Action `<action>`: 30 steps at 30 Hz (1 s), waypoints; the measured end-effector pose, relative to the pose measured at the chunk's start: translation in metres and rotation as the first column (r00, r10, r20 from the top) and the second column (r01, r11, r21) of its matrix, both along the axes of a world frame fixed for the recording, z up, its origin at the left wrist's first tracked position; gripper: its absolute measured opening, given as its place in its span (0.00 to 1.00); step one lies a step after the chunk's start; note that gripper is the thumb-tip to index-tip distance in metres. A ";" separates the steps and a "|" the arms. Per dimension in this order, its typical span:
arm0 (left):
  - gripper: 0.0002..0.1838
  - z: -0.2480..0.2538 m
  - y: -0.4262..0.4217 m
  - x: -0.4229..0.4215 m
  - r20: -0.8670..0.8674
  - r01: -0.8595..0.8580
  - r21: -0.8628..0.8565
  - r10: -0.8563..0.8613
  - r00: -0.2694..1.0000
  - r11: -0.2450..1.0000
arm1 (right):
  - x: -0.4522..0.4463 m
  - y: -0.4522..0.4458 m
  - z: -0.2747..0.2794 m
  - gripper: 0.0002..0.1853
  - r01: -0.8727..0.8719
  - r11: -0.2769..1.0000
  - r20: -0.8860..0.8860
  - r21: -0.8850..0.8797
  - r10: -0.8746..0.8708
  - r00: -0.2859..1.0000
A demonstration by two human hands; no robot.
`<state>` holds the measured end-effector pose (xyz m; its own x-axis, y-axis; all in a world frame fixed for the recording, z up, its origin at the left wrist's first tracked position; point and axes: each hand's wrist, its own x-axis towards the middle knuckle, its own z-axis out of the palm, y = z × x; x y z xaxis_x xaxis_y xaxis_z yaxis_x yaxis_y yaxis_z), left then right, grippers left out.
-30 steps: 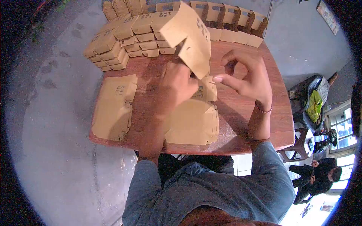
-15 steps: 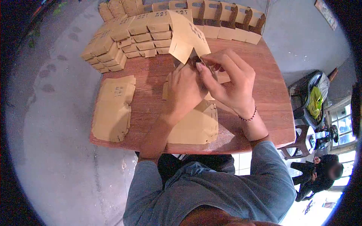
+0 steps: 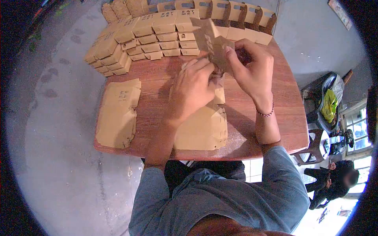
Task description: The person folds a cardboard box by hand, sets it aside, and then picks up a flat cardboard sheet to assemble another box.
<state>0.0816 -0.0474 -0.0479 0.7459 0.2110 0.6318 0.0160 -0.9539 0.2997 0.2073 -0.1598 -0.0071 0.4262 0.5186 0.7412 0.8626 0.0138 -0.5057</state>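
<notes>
A partly folded brown cardboard box with printed lettering is held up over the middle of the table. My left hand grips its lower left part, fingers curled round it. My right hand pinches its right edge between thumb and fingers; a braided bracelet circles that wrist. Beneath my left hand, flat cardboard blanks lie at the table's near edge. Another pile of flat blanks, with lettering on top, is to the left. My hands hide the lower part of the held box.
Folded boxes marked "EAT ME!" stand stacked at the back left of the wooden table. Open-sided boxes with handle holes line the far edge. A stool, a bin with bags and a seated person are at the right.
The held box has turned, so its lettered panel now faces my right hand in shadow. My right hand has moved right and up onto its edge. My left hand shifted slightly left.
</notes>
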 end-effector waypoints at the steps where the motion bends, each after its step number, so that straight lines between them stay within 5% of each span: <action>1: 0.10 -0.002 0.002 -0.001 0.001 0.001 0.000 -0.001 1.000 1.000 | 0.002 0.001 0.000 0.08 0.001 1.000 0.001 0.000 -0.001 1.000; 3: 0.19 -0.003 0.007 -0.003 0.013 0.021 -0.314 -0.018 1.000 0.949 | 0.005 0.002 -0.001 0.08 0.010 1.000 -0.021 0.023 -0.009 1.000; 4: 0.19 -0.001 0.010 -0.005 0.013 0.021 -0.314 -0.018 1.000 0.949 | 0.005 0.002 -0.002 0.08 0.010 1.000 -0.021 0.023 -0.009 1.000; 6: 0.26 0.009 0.020 -0.013 0.288 0.263 -0.795 -0.042 0.957 0.546 | 0.006 0.002 -0.005 0.08 -0.084 0.996 0.067 0.029 0.081 0.994; 9: 0.33 0.023 0.035 -0.025 0.288 0.272 -0.887 -0.011 0.957 0.372 | -0.002 0.003 -0.011 0.07 -0.193 0.981 0.113 0.019 0.190 0.975; 14: 0.30 0.023 0.032 -0.025 0.355 0.345 -0.873 -0.038 0.934 0.344 | -0.010 0.001 -0.009 0.04 -0.247 0.966 0.413 -0.069 0.254 0.875; 15: 0.27 0.027 0.028 -0.026 0.306 0.280 -0.851 -0.015 0.952 0.445 | -0.009 0.002 -0.010 0.04 -0.253 0.965 0.414 -0.073 0.260 0.873; 17: 0.23 0.031 0.024 -0.032 0.256 0.207 -0.818 0.017 0.967 0.537 | -0.007 0.002 -0.012 0.08 -0.255 0.966 0.318 -0.050 0.258 0.913; 19: 0.17 0.031 0.025 -0.037 0.388 0.384 -0.836 -0.073 0.919 0.392 | -0.007 0.004 -0.013 0.07 -0.264 0.964 0.294 -0.020 0.258 0.920; 23: 0.14 0.028 0.028 -0.042 0.412 0.408 -0.838 -0.070 0.908 0.362 | -0.006 0.003 -0.015 0.05 -0.267 0.961 0.286 -0.073 0.277 0.918; 27: 0.11 0.033 0.024 -0.048 0.351 0.356 -0.822 -0.098 0.931 0.445 | -0.011 0.006 -0.014 0.05 -0.326 0.945 0.163 0.026 0.318 0.934; 30: 0.11 0.029 0.021 -0.046 0.337 0.331 -0.784 -0.087 0.937 0.525 | -0.013 0.006 -0.010 0.07 -0.287 0.958 -0.093 -0.013 0.284 0.954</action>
